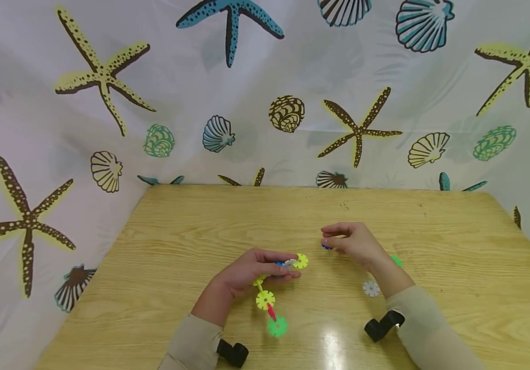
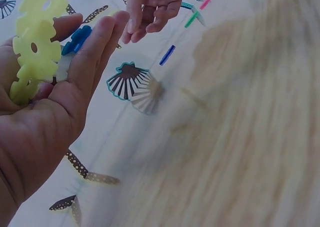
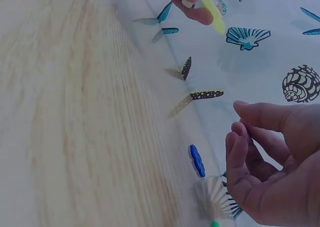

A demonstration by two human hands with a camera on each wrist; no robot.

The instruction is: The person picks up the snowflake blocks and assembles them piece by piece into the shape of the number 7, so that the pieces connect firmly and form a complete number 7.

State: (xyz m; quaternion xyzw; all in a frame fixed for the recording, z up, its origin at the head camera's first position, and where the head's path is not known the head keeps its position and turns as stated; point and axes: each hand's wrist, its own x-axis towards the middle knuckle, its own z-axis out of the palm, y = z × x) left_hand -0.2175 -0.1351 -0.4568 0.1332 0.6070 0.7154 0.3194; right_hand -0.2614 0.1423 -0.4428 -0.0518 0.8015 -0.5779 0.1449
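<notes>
Tabletop, head view: wood-grain, smooth, glossy towards 5 o'clock. Backdrop, 12 o'clock: printed cloth-like sheet, smooth, faint sheen. Notched discs, 6 o'clock: plastic-looking, smooth. Left sleeve, 7 o'clock; right sleeve, 4 o'clock: matt cloth.

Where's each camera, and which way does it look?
Head: worn on the head, looking forward and down at the table; left hand, right hand, sleeves show.
Left wrist: worn there, looking past the left hand and the linked discs it holds; right hand beyond.
Right wrist: worn there, looking past the right hand across the table; part of left hand up top.
Both wrist views share the blue disc.
</notes>
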